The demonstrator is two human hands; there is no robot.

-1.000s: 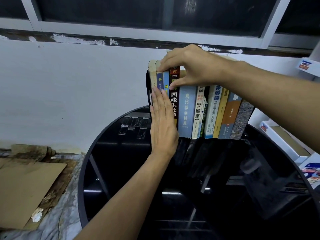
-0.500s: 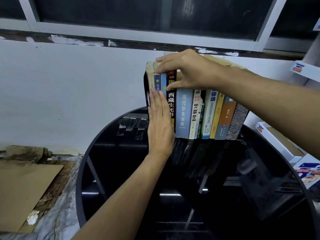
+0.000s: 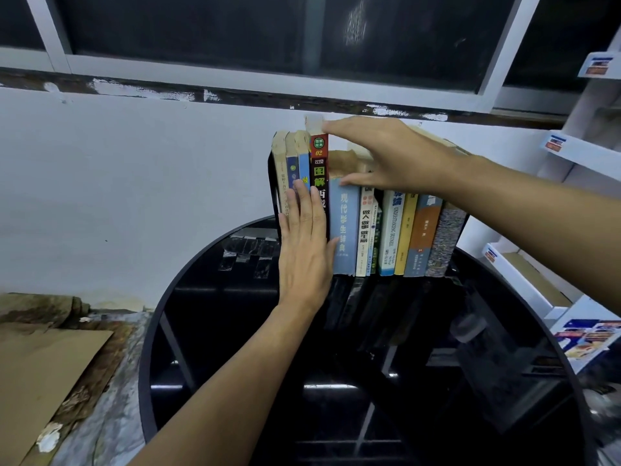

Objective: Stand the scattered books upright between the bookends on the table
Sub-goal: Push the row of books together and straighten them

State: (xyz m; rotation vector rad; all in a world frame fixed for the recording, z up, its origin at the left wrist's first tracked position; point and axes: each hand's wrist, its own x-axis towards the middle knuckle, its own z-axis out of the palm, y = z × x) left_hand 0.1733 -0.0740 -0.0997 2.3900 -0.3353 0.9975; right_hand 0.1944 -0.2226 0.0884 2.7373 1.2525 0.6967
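A row of several books [image 3: 389, 230] stands upright at the far edge of a round black glass table [image 3: 235, 331]. A black bookend [image 3: 271, 183] bounds the row on the left; the right bookend is hidden behind my arm. My left hand [image 3: 305, 250] lies flat, fingers together, against the spines of the leftmost books, next to the black and red book [image 3: 319, 166]. My right hand [image 3: 386, 156] reaches over the top of the row. Its fingers rest on the book tops and its thumb presses the spine of the pale blue book [image 3: 346, 227].
A white wall and a dark window rise right behind the table. Brown cardboard [image 3: 40, 375] lies on the floor at the left. White shelves and boxes [image 3: 544, 277] with printed leaflets stand at the right.
My right hand has slid to the right along the book tops and uncovered the top of the black and red book. My left hand stays flat on the left spines.
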